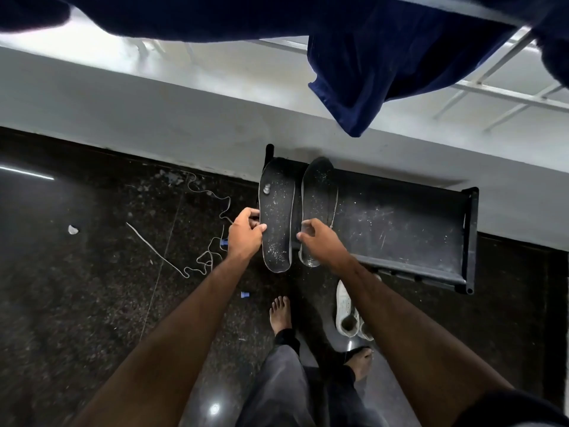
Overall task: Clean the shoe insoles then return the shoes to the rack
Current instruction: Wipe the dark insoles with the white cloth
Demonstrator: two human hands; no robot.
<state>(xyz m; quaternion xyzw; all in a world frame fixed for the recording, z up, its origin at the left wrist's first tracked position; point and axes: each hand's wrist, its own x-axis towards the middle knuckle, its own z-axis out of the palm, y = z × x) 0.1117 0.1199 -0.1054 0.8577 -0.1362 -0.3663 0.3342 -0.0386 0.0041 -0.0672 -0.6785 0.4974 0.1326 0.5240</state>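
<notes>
Two black insoles speckled with white dust lie side by side across the left end of a black shoe rack (400, 229), their heels hanging over its front edge. My left hand (244, 234) grips the left edge of the left insole (277, 217), thumb on top. My right hand (320, 238) pinches the left edge of the right insole (318, 195) near its heel. A small grey lump sits on the left insole near its toe. A pair of white shoes (349, 312) stands on the floor below the rack, partly hidden by my right forearm.
Dark speckled floor with a loose white shoelace (197, 238), small blue bits (244, 294) and a white scrap (73, 230). A grey wall ledge runs behind the rack. Dark blue cloth (385, 66) hangs overhead. My bare feet stand close to the shoes.
</notes>
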